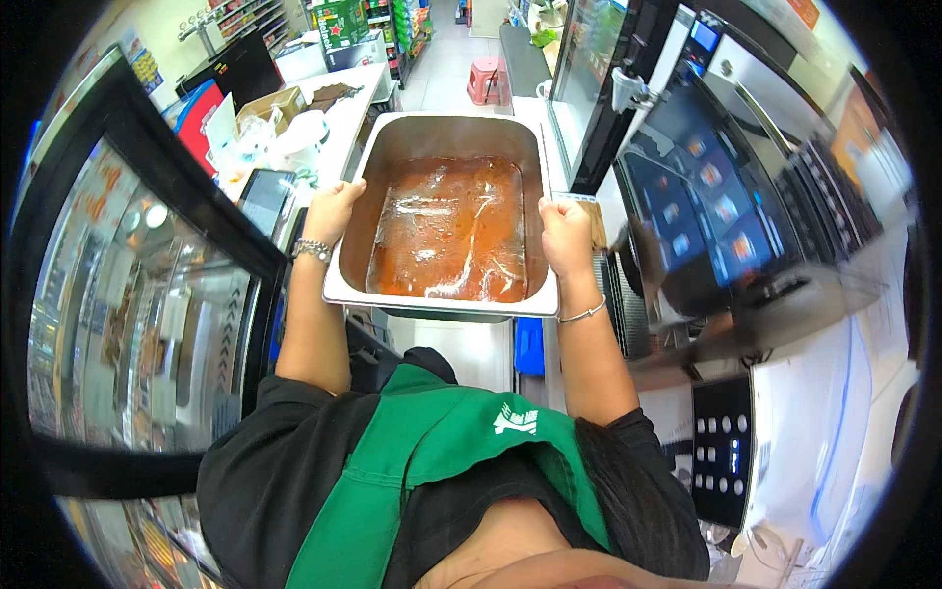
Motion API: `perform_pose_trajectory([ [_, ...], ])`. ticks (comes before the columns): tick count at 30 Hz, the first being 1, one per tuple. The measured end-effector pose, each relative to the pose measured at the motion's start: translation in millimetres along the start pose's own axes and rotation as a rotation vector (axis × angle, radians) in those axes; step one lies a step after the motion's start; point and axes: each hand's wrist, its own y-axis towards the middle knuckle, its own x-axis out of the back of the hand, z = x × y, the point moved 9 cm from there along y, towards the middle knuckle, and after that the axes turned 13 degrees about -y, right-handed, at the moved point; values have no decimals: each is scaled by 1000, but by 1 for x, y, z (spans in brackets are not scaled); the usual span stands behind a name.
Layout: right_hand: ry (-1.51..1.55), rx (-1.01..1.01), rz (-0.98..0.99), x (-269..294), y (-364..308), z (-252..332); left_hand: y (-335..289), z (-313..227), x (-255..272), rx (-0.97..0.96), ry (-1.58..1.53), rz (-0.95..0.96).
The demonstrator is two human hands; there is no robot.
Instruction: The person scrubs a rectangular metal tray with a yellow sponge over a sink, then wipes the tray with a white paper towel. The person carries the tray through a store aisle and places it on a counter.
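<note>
Out in front of me I hold a deep rectangular steel food pan with both hands. Reddish-brown, oily liquid covers its bottom, with shiny streaks on the surface. My left hand grips the left rim, a chain bracelet round the wrist. My right hand is closed on the right rim, and a thin bangle sits below it. Fingers under the rim are partly hidden on both sides.
A glass display case stands close on my left. To my right is a machine with a large touchscreen. The white counter ahead carries bags and a tablet. A red stool stands in the far aisle.
</note>
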Motion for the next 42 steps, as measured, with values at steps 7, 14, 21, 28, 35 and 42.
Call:
perform_pose_trajectory([
  [7, -65, 11, -80, -42, 127, -21, 148, 22, -46, -18, 44, 64],
  [14, -61, -138, -103, -101, 265, -44, 327, 73, -76, 91, -163, 147],
  [21, -19, -177, -83, -192, 432, -94, 507, 116, -92, 112, -135, 154],
  [28, 4, -163, -4, -305, 616, -137, 699, 175, -91, 155, -94, 104],
  [35, 51, -49, 143, -425, 834, -162, 886, 201, -86, 111, -150, -57],
  [42, 148, -63, 256, -560, 1065, -210, 1105, 240, -84, 102, -64, -199],
])
